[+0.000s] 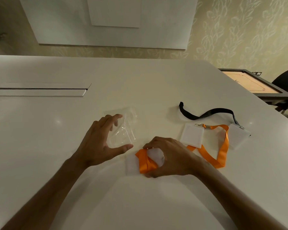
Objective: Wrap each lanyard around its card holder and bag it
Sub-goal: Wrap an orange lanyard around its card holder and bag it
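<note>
Wrapping done, bagging in hand. Right grip [164,156] clenched on wrapped card holder [140,161]; left grip [103,140] released, spread over clear bag [126,128] beside it. Next: pinch bag open.

A carrom board [251,83] stands beside the white table [140,77].

White table [140,77], glossy. Clear, colourless bags [123,128] at centre. Orange lanyard [145,161] wound on a white card holder [131,164], at 6 o'clock of the bags. Second orange lanyard [222,146] and white card holder [192,136] at 3 o'clock. Black lanyard [211,112] with white card holder [238,136], at 2 o'clock. Beige wallpaper [239,30], pale leaf pattern.
</note>
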